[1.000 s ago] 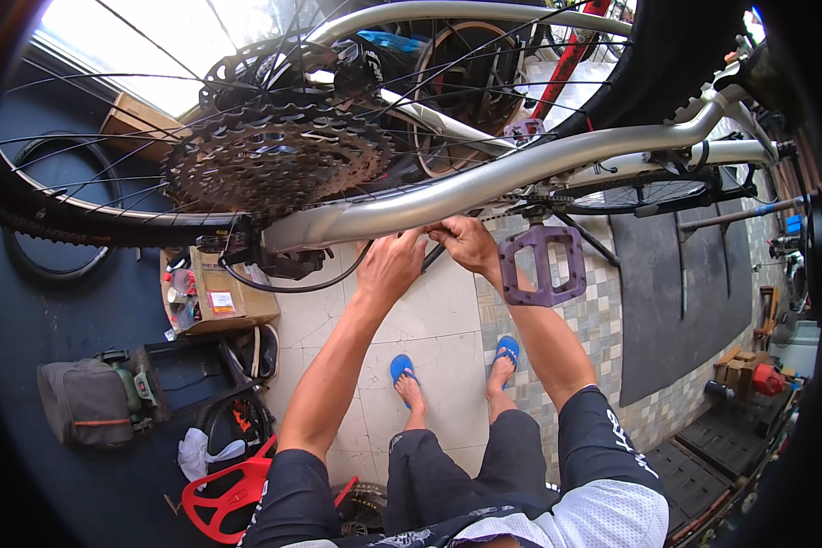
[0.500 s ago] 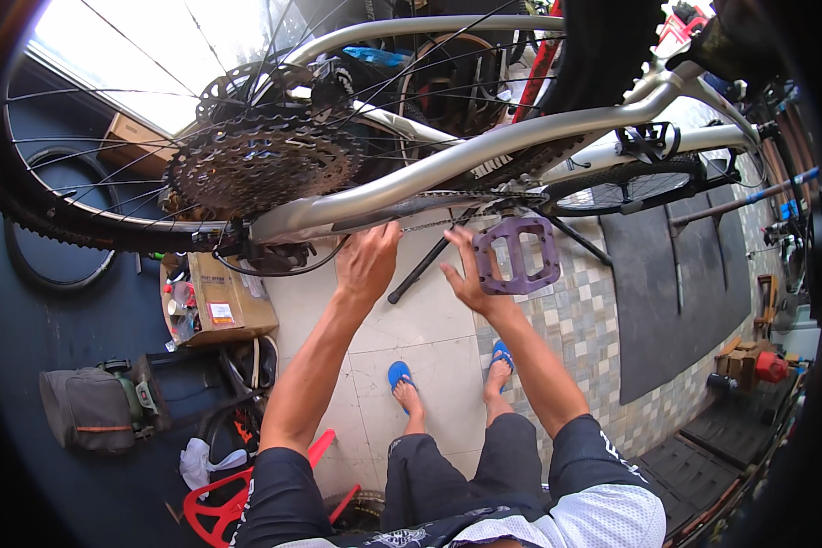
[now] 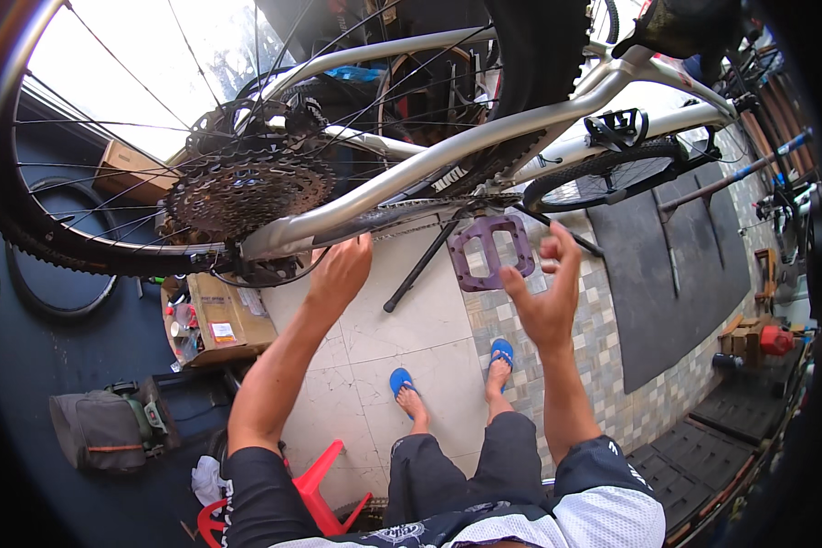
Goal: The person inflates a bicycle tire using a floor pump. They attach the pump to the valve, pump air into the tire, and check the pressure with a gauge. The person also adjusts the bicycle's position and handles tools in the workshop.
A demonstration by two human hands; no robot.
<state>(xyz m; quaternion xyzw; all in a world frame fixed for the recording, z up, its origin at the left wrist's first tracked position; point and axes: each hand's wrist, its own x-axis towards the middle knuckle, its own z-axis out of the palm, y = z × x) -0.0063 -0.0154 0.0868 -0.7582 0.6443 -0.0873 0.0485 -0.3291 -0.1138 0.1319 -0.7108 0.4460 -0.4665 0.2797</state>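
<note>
Though the cassette (image 3: 248, 190) looks brownish, shiny silver bicycle frame (image 3: 447, 152), purple pedal (image 3: 494, 252)

White lettering (image 3: 449, 179) stands on a dark surface (image 3: 424, 189) below the silver bicycle tube (image 3: 470, 139). Pale characters mark the person's dark right sleeve (image 3: 595, 467); the cardboard box's white label (image 3: 222, 332) is too small to read.
</note>
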